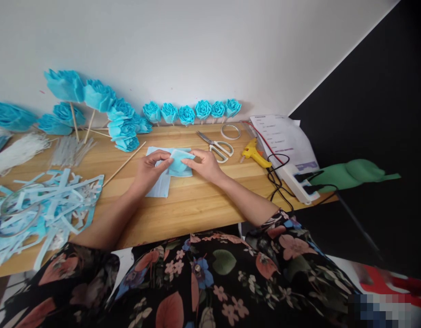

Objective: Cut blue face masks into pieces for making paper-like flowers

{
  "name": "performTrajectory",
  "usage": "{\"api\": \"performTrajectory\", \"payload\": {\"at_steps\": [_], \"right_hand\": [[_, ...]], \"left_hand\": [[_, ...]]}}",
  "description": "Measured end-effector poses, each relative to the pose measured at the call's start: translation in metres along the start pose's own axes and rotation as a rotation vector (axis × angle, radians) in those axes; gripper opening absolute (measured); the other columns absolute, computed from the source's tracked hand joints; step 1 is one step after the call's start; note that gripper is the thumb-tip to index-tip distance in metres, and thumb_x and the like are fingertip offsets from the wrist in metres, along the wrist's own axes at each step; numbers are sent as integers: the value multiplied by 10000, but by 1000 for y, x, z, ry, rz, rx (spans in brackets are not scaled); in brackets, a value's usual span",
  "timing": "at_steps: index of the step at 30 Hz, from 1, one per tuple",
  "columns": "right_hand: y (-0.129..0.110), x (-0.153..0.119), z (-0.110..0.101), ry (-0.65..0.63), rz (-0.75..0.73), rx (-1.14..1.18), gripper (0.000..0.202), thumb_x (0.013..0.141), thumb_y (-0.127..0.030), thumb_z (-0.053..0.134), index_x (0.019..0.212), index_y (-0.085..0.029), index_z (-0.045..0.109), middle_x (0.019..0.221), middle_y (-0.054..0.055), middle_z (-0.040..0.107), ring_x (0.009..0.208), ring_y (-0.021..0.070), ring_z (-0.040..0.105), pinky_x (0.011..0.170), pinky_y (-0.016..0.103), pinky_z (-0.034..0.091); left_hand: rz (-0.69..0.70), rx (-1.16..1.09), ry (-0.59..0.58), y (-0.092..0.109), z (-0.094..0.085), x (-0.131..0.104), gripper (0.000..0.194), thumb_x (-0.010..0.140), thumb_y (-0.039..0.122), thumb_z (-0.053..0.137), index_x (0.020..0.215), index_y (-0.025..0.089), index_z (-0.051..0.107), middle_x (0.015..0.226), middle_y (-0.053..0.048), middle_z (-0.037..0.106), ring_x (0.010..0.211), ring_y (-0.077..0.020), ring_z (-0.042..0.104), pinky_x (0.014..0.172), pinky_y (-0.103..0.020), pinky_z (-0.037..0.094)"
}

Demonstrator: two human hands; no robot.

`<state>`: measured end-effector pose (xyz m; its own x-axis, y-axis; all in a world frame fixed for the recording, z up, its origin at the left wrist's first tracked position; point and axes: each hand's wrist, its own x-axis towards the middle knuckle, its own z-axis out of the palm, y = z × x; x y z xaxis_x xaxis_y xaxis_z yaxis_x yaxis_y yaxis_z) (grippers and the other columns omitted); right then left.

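Both hands hold one small light blue sheet (181,165) between them, over the wooden table. My left hand (153,168) pinches its left edge between thumb and fingers. On the other side, my right hand (205,165) grips the upper right part, its thumb pressed on the front. Beneath and to the left lie more pale blue sheets (158,187), flat on the wood and partly covered by the held piece and my left hand. A thin wooden stick (124,164) rests just left of my left hand.
Blue flowers on sticks (186,115) line the wall. Scissors (217,146), a tape roll (230,131), a yellow glue gun (255,153) and a power strip (301,184) with black cables lie right. Blue scraps (56,205) cover the left side. The table's front edge is near my body.
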<state>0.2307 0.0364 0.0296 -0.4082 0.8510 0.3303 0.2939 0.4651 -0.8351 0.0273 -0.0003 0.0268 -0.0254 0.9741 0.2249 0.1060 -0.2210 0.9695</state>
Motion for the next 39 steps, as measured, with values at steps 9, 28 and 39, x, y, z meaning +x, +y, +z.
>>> {"api": "performTrajectory", "payload": {"at_steps": [9,28,39], "right_hand": [[-1,1,-1,18,-11,-12,407,862,-560,619,720,-179,639,703,8,614,700,146,556,683,266,421],[-4,0,2,-101,97,120,335,790,-453,691,938,-154,671,950,58,705,889,197,639,839,325,501],[0,-2,4,-65,60,-49,204,834,-356,649,878,-162,696,898,58,710,870,195,647,793,310,484]], "left_hand": [[-18,24,-12,5,0,-1,174,756,379,764,734,207,754,870,-43,707,836,-195,630,776,-322,486],[-36,30,-74,15,5,-3,199,775,323,713,627,191,725,714,-24,659,693,-146,579,649,-250,450],[-79,-24,-112,6,5,-1,166,758,341,745,832,195,768,705,-5,641,625,-114,522,585,-222,416]]}}
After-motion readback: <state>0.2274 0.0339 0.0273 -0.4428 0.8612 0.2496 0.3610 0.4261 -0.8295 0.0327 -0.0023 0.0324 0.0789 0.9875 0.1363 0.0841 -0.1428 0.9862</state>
